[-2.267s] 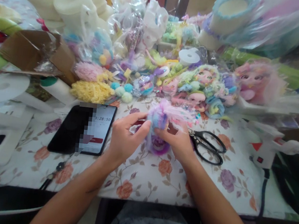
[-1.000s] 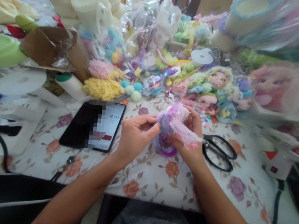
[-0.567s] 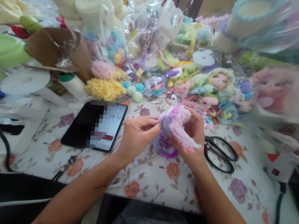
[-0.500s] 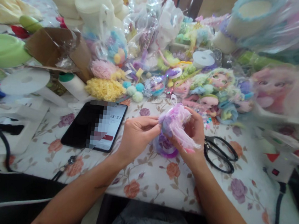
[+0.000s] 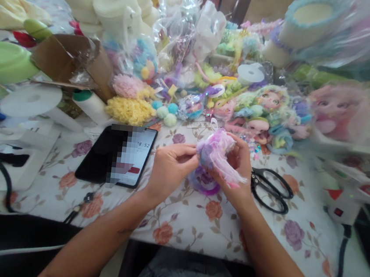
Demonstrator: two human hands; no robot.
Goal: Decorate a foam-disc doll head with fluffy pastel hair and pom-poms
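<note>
Above the middle of the flowered cloth, both hands are closed on a small pink and lilac fluffy ornament (image 5: 219,153). It has long pale strands and a white loop at its top; whether it is a doll's head I cannot tell. My left hand (image 5: 170,165) pinches its left side between thumb and fingers. Wrapped around its right side is my right hand (image 5: 239,173), with some fingers hidden behind the strands. Just under the ornament shows a purple ring (image 5: 211,189), partly covered by it. Black-handled scissors (image 5: 274,189) lie close to my right wrist.
A phone (image 5: 133,157) lies left of my hands. Farther back are yellow curly yarn (image 5: 130,110), pompoms (image 5: 170,119), dolls with pastel hair (image 5: 268,99) and a cardboard box (image 5: 64,62). A glue gun (image 5: 347,195) stands at the right, with its cord hanging down.
Almost nothing differs. Both hands keep the same hold on the ornament, and the view has shifted very slightly.
</note>
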